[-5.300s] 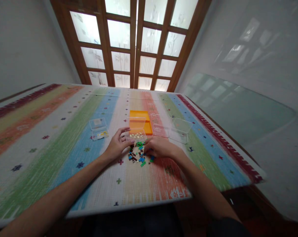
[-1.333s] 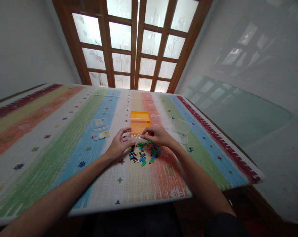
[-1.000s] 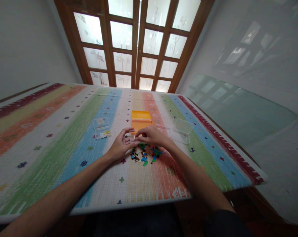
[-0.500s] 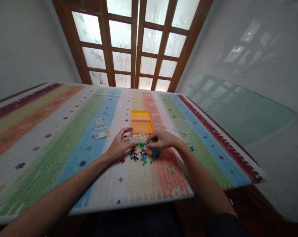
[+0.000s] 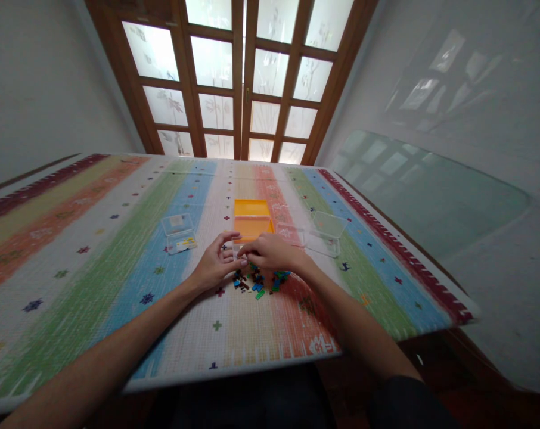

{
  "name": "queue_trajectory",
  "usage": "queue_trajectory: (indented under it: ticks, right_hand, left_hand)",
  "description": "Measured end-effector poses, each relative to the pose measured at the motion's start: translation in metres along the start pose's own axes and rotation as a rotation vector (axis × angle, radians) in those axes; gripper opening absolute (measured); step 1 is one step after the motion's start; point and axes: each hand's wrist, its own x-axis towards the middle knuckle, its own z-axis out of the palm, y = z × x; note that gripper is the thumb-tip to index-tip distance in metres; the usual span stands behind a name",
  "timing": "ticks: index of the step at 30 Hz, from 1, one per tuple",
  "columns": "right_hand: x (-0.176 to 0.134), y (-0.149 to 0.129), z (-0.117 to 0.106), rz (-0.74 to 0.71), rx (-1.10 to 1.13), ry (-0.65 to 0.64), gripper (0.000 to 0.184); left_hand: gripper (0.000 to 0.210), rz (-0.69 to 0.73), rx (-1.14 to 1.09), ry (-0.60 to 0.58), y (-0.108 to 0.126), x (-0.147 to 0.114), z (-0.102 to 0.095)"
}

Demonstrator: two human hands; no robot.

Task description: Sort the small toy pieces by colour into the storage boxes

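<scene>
Your left hand [image 5: 214, 262] sits with thumb and fingers spread about the left end of a small clear box [image 5: 237, 249]; you can best use it as a light brace, so the thin wall doesn't slide. Whether it presses on the wall, I cannot tell. Your right hand [image 5: 272, 253] arches over that box, thumb and forefinger drawn close, hiding most of it; a piece between their tips cannot be made out. Work with the fingertips low, and lift the wrist now and then so you can see inside.

As for materials, left of your left hand stands an open hinged case [image 5: 179, 243] in clear hard plastic, with yellow bits inside. Beyond your hands lies a smooth, shallow orange tray [image 5: 252, 207], rectangular and low-rimmed. Just on your side of them are tiny, hard-edged brown and blue bricks [image 5: 242, 282], a flat oblong green brick [image 5: 260, 294], and a blue-green cluster [image 5: 279, 279] under your right palm. Right of your right hand is an open transparent box [image 5: 322, 244]. Under everything runs a striped, woven-looking cloth [image 5: 189, 333].
</scene>
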Motion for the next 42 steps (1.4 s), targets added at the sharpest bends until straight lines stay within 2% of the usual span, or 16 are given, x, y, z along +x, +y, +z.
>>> queue_trajectory:
  ticks: [4,14,22,31,42]
  right_hand:
    - [-0.003,-0.004,-0.003,0.018,-0.013,-0.042,0.032]
    - [-0.006,0.002,0.007,0.043,-0.026,0.000,0.031]
    - [-0.010,0.001,0.005,0.054,-0.050,0.007,0.025]
    - [-0.014,0.005,0.000,0.050,0.107,0.011,0.020]
    - [-0.014,0.003,0.003,0.063,0.065,0.018,0.021]
  left_hand:
    - [0.069,0.005,0.011,-0.010,0.001,0.000,0.000]
    - [0.070,0.002,0.018,0.015,0.001,-0.001,0.002]
    - [0.068,0.018,0.026,0.002,0.002,-0.001,0.002]
    - [0.067,0.040,0.050,0.008,-0.001,-0.001,0.001]
    - [0.067,0.043,0.047,-0.008,0.002,-0.002,0.001]
